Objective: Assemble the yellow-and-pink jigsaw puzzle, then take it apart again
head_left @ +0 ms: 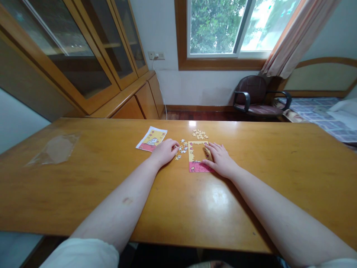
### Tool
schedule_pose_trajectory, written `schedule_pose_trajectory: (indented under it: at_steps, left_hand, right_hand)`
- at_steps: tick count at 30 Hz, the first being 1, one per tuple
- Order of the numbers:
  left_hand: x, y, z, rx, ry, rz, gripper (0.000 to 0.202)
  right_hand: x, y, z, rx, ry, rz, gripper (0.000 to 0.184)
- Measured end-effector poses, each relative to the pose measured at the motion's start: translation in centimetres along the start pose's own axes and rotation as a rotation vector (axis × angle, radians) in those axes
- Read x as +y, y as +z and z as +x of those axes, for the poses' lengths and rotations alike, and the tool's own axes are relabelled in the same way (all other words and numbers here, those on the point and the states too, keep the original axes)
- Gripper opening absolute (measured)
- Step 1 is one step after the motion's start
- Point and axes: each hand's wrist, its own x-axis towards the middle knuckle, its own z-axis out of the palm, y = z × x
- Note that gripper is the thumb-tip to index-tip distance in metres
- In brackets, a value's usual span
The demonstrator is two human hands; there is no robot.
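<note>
A partly assembled jigsaw puzzle (195,167) lies flat on the table, its yellow and pink border joined around a bare middle. My right hand (220,159) rests on its right side with fingers spread. To the left, my left hand (166,150) is at a small group of loose white and blue puzzle pieces (183,148), its fingers curled and fingertips pinched together. Whether a piece is between them is hidden. Behind the puzzle sits a pile of yellow puzzle pieces (200,134). A printed picture sheet (153,138) with a white cartoon figure lies beyond my left hand, which overlaps its corner.
The wooden table (178,201) spans the view. A clear plastic bag (57,149) lies at its left. Past the far edge are a glass-doored cabinet (131,96), a brown armchair (252,93) and a bed (320,111) at the right.
</note>
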Motion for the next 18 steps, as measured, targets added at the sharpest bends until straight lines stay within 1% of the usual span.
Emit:
schedule_pose_trajectory:
  at_steps: [4, 6, 8, 13, 18]
  left_hand:
    - [-0.4, 0.2, 0.2, 0.050, -0.078, -0.022, 0.024]
    - [-0.6, 0.3, 0.3, 0.068, -0.090, -0.028, 0.024]
    - [-0.6, 0.4, 0.3, 0.072, -0.054, -0.035, 0.026]
    - [0.2, 0.6, 0.0, 0.036, 0.139, 0.017, 0.033]
    - [0.5, 0.9, -0.2, -0.013, 0.207, 0.097, 0.029]
  right_hand:
    - [-0.1, -0.1, -0.1, -0.008, 0.001, 0.006, 0.071]
    - [0.0, -0.1, -0.1, -0.014, 0.004, 0.004, 0.071]
    - [0.0, -0.1, -0.1, -0.017, 0.003, 0.002, 0.071]
    - [0.1, 0.2, 0.0, -0.003, -0.005, 0.007, 0.070]
    - [0.1, 0.2, 0.1, 0.009, -0.011, 0.012, 0.069]
